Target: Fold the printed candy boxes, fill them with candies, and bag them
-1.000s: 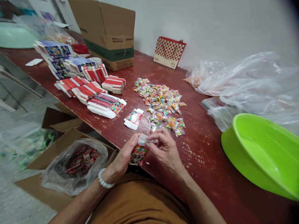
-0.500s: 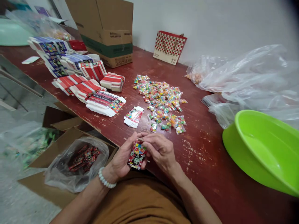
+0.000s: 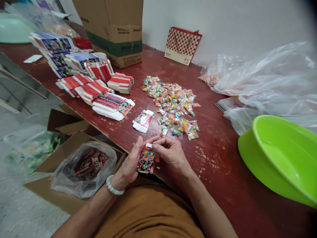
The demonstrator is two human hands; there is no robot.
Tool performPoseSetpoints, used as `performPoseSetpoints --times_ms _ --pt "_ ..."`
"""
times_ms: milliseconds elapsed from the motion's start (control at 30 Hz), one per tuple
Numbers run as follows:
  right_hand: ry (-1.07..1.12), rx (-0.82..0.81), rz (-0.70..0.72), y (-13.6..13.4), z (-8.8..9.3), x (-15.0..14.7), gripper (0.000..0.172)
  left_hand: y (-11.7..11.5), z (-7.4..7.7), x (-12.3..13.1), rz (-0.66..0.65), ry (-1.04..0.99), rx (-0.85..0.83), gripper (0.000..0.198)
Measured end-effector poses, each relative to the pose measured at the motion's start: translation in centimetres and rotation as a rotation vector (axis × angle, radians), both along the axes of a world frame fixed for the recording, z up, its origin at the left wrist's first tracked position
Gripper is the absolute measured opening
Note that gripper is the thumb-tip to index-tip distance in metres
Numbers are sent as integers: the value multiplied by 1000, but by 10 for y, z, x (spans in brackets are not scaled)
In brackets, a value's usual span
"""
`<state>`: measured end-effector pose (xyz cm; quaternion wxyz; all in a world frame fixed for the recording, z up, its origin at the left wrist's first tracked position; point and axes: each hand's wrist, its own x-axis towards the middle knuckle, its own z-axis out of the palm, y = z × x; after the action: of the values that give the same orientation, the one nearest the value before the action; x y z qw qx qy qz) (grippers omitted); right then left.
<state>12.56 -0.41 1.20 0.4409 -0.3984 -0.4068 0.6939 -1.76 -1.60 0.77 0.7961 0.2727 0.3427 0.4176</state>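
A small red printed candy box [image 3: 147,161] is in my left hand [image 3: 132,162], which wraps round it from the left and below. My right hand [image 3: 170,152] pinches at the box's top end, where a white flap stands up; thumb and fingertips are on it. Just beyond my hands a small stack of flattened boxes [image 3: 143,120] lies on the dark red table [image 3: 210,132]. Right of that stack spreads a pile of small clear packets of coloured candy [image 3: 173,96]. Whatever is inside the held box is hidden.
Bundles of flat red boxes [image 3: 92,90] and blue boxes [image 3: 53,46] stand at left. A carton [image 3: 116,33] and a paper gift bag [image 3: 182,46] are at the back. At right are a green basin [image 3: 250,148] and plastic bags [image 3: 267,76]. A lined carton [image 3: 59,181] holds filled red boxes below.
The white flap at the box's top now shows, with my right thumb and fingers at it. Both hands and the box sit slightly higher in view. The view has shifted a little.
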Motion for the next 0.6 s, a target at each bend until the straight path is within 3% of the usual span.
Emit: performPoseSetpoints --times_ms 67,233,300,400,467,533,600 --pt "-70 106 -25 0 0 2 22 0 -1 -2 3 23 -6 74" --pt "-414 620 -39 -8 -1 9 6 0 -1 -3 71 5 -60 50" --pt "-508 722 -43 -12 -4 8 8 0 -2 -2 94 -23 -98 46" --pt "-530 717 20 -16 -12 2 25 0 -2 -7 145 1 -80 45" --pt "-497 615 43 -16 -18 0 37 -1 -3 -22 172 66 -32 53" --pt "-469 458 -11 -13 -24 2 44 -4 -5 -53 241 204 15 61" --pt "-465 326 -88 -7 -29 9 41 -9 -11 -95 411 440 50 64"
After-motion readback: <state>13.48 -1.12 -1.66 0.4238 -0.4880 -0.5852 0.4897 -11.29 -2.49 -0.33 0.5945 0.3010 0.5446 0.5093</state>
